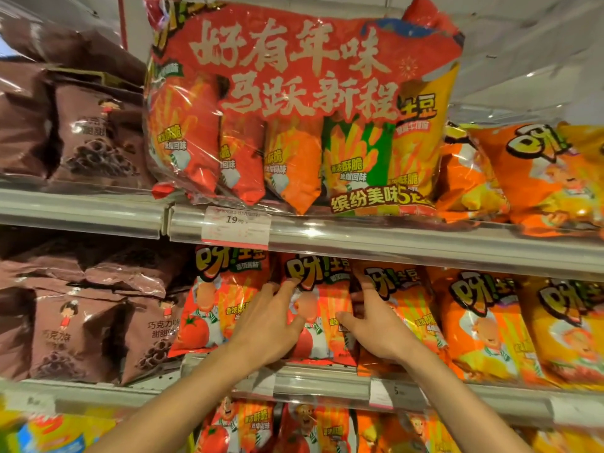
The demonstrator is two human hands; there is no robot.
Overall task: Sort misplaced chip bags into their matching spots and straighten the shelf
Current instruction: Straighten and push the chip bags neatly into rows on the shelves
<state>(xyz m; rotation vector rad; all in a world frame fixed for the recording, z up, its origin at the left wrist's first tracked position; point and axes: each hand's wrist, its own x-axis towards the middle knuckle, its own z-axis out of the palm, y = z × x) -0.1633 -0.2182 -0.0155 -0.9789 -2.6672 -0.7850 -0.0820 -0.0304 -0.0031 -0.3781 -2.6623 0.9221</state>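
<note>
Both hands reach up to the middle shelf and meet on one red tomato chip bag (318, 308). The left hand (266, 325) lies on that bag's left edge with its fingers spread and fairly straight, thumb against the bag front, fingertips near the yellow logo at the top; whether they hook round the edge cannot be told. The right hand (376, 328) lies at the bag's right edge, thumb across the bag front, index finger stretched up along the seam where an orange chip bag (405, 308) stands touching it; its other fingers slip behind and are hidden, so its hold cannot be told. Left of the red tomato chip bag stands a second red bag (212, 305), touching it, and farther left are brown chocolate snack bags (81, 328). Right of it, past the orange chip bag, come more orange bags (483, 325). Just above the bag runs the shelf rail (392, 240) with a price tag (236, 226), and above that rests a large red multipack (304, 106), upright.
</note>
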